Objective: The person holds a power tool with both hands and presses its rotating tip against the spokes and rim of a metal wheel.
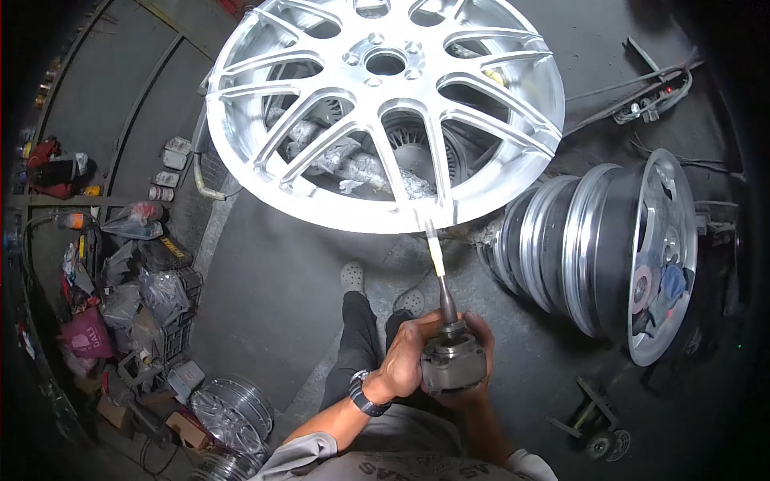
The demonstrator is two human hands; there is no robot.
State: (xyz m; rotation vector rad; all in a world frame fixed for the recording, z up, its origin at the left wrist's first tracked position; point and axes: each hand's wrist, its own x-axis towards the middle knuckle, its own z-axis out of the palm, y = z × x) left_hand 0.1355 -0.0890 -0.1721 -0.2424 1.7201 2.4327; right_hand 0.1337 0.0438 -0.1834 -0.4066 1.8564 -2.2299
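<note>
Alloy wheel (401,92) fills top of my view, propped up, face toward me, spokes bright. Rim stack (593,248) lies on its side at right, near wheel. I see grinder (451,361) low centre, both hands closed round its body: left hand (405,365) wraps from left, right hand (483,341) cups far side. Long bit (437,256) touches wheel's lower lip. Wristwatch (365,394) on left wrist.

A row of bare rims (593,248) stands on edge at the floor's (273,272) right side. Cables (654,92) lie towards the upper right corner. A small wheeled dolly (597,425) sits lower right. Along the left edge are plastic bags (136,220), a black crate (172,329) and further rims (233,409).
</note>
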